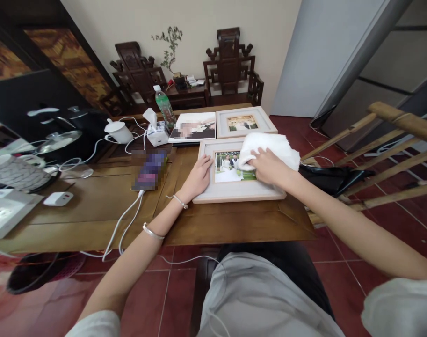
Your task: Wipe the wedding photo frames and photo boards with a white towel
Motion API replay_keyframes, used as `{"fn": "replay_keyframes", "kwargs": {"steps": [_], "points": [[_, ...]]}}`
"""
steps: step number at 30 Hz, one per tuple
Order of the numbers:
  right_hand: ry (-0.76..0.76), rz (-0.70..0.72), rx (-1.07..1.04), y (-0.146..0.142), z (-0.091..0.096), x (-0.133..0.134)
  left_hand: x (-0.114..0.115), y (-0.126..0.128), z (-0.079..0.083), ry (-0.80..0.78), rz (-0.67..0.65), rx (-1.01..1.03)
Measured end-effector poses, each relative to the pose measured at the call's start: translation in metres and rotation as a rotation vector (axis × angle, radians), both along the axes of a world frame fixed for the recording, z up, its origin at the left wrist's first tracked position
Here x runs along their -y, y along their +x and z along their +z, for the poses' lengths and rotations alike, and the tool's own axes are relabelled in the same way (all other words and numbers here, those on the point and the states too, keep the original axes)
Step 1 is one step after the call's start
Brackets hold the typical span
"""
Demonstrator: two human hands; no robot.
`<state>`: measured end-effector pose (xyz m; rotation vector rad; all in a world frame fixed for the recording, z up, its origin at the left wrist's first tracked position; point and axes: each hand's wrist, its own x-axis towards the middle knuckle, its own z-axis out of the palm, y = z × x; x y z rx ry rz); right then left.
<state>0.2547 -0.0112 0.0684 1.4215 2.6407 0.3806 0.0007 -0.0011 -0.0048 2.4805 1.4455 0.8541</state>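
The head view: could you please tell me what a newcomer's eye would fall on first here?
Most striking is the pale picture frame lying flat on the wooden table, straight ahead. The right hand holds a white cloth against its upper right corner, while the left hand rests flat on its left edge. Two more pictures lie side by side just behind it.

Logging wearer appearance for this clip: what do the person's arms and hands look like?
The left hand and right hand are ungloved; short white sleeves. The left arm wears a thin bracelet at the wrist and a silver bangle higher up; the right, nothing.
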Motion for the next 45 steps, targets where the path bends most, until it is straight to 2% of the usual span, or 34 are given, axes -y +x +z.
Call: {"fn": "replay_keyframes", "kwargs": {"steps": [6, 9, 11, 14, 20, 23, 26, 29, 32, 35, 38, 41, 45], "points": [[-0.256, 0.103, -0.024, -0.003, 0.030, 0.080, 0.002, 0.002, 0.004, -0.003, 0.002, -0.013], [-0.278, 0.173, -0.076, -0.009, 0.036, 0.095, 0.002, 0.002, 0.004, -0.013, 0.000, -0.017], [-0.298, 0.171, -0.110, -0.012, 0.032, 0.087, 0.001, 0.001, 0.005, -0.020, -0.005, -0.016], [-0.281, 0.123, -0.170, -0.013, 0.020, 0.054, 0.001, 0.000, 0.005, -0.019, -0.015, -0.017], [0.058, 0.059, -0.178, -0.005, 0.001, -0.029, 0.000, -0.002, 0.003, -0.025, -0.009, -0.016], [0.107, 0.040, -0.137, -0.006, -0.006, -0.050, -0.001, -0.003, 0.003, -0.029, -0.013, -0.004], [0.058, 0.000, -0.071, -0.012, -0.013, -0.045, -0.001, -0.003, 0.002, -0.024, -0.013, 0.002], [0.020, -0.024, -0.039, -0.019, -0.012, -0.018, -0.001, -0.002, 0.002, -0.012, -0.013, 0.002], [-0.051, -0.008, -0.004, -0.022, 0.001, 0.020, 0.000, -0.001, 0.002, -0.007, -0.012, -0.009], [-0.186, 0.049, 0.015, -0.023, 0.016, 0.057, 0.001, 0.000, 0.004, -0.018, -0.010, -0.018], [-0.252, 0.143, -0.026, -0.026, 0.022, 0.078, 0.002, 0.000, 0.006, -0.029, -0.016, -0.018], [-0.255, 0.173, -0.092, -0.031, 0.015, 0.077, 0.002, -0.001, 0.007, -0.031, -0.018, -0.025], [-0.186, 0.102, -0.173, -0.033, -0.002, 0.040, 0.001, -0.002, 0.006, -0.033, -0.020, -0.024]]}}
